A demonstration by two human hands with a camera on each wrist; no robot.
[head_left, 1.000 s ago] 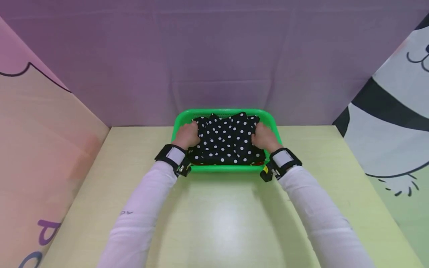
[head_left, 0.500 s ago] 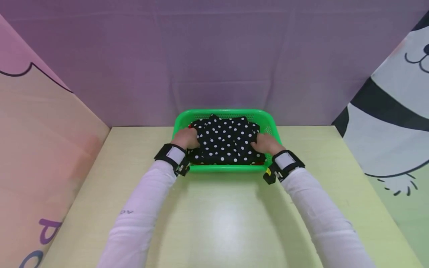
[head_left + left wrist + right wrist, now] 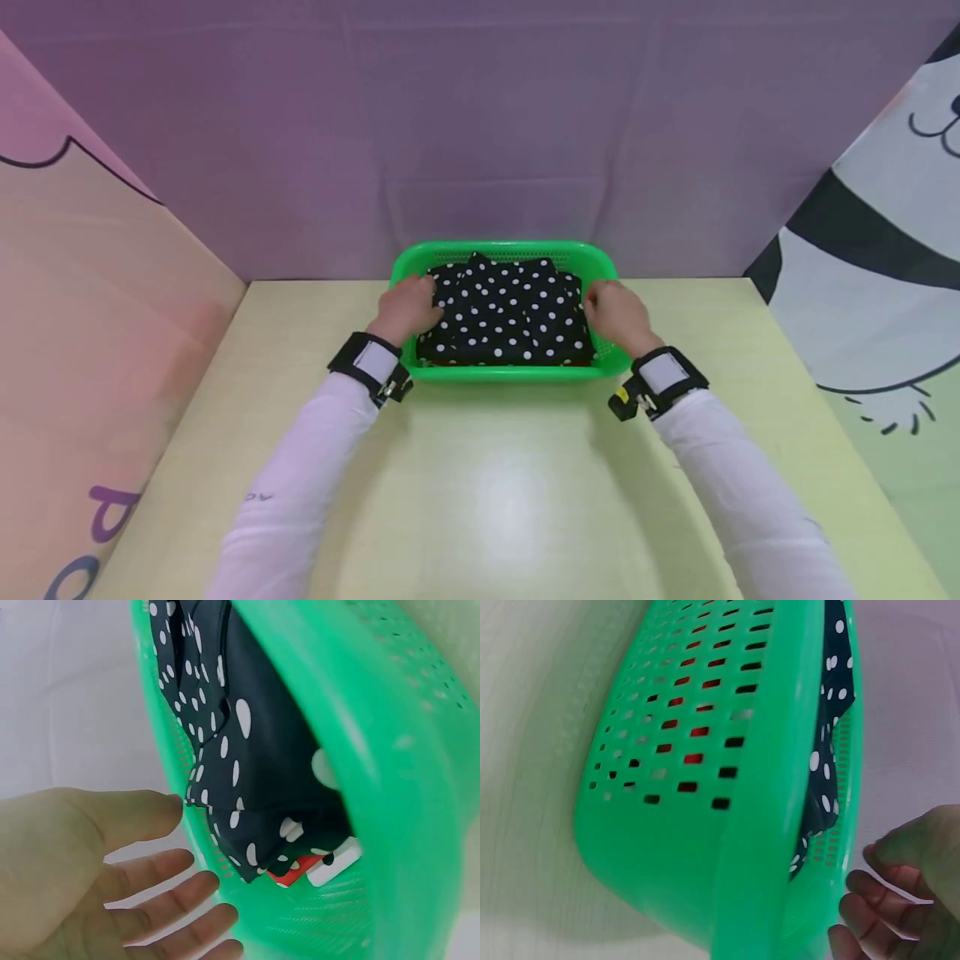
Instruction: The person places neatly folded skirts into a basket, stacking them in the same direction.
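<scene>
Folded black fabric with white polka dots (image 3: pixel 504 312) lying inside green perforated plastic basket (image 3: pixel 510 372) at far edge of pale yellow bench (image 3: pixel 487 492), left hand (image 3: pixel 406 307) and right hand (image 3: pixel 617 314) beside basket's ends, fingers relaxed, holding nothing

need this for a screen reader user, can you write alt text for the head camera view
A green plastic basket holding a folded black garment with white polka dots sits at the far edge of a pale yellow table. A person in white sleeves has the left hand and right hand at the basket's two sides. Purple backdrop behind.
</scene>
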